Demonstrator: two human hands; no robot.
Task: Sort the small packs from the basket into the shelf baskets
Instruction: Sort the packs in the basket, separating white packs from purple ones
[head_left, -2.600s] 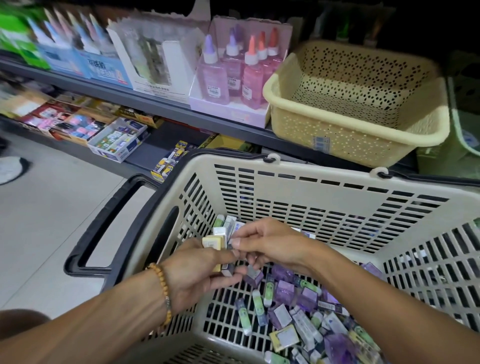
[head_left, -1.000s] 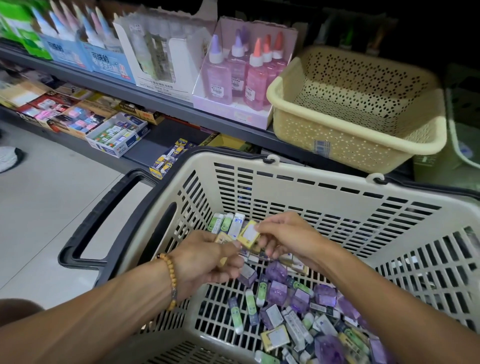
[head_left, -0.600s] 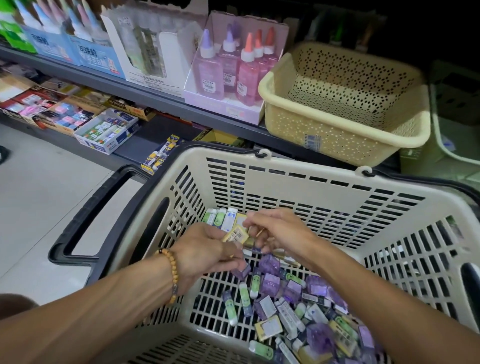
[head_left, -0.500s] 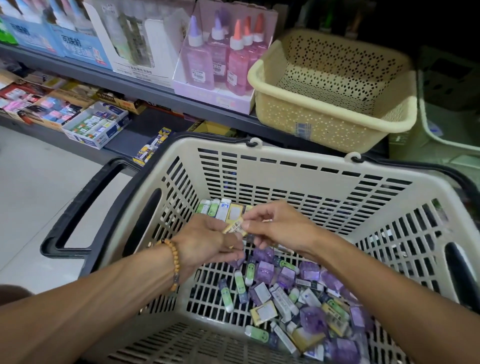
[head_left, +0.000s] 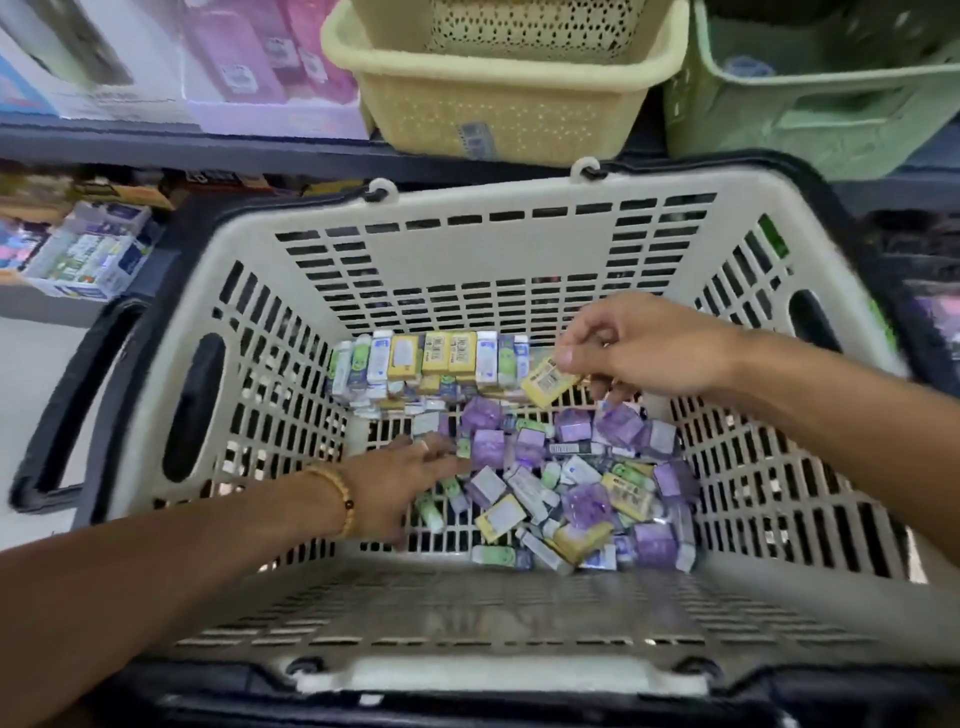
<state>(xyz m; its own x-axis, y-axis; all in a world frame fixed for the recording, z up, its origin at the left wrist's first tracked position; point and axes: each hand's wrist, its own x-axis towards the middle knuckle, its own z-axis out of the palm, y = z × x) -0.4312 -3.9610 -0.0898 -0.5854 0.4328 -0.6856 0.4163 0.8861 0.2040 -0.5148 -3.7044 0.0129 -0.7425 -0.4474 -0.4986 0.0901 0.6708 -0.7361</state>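
Right hand (head_left: 654, 345) is raised over the right middle of the shopping basket (head_left: 498, 228), thumb and fingers pinching one yellow pack (head_left: 546, 382) with a barcode label, tilted, held just above the loose pile. Left hand (head_left: 402, 480) is low on the basket floor, fingers stretched out fairly flat, tips touching the left edge of the loose packs (head_left: 561, 483); it grips nothing as far as I can tell. Beaded bracelet (head_left: 340, 496) on the left wrist.

Loose packs, purple, yellow, green and white, lie jumbled on the floor of the basket between and below both hands. A tidy row of packs (head_left: 431, 356) stands upright against the far wall, just left of the held pack.

Beyond the basket, on the shelf (head_left: 156, 145): yellow shelf basket (head_left: 498, 98) straight ahead, green shelf basket (head_left: 810, 104) to its right, well apart from the hands. Pink and white display boxes (head_left: 249, 62) to the left, blurred. The basket's tall far wall stands between hands and shelf.
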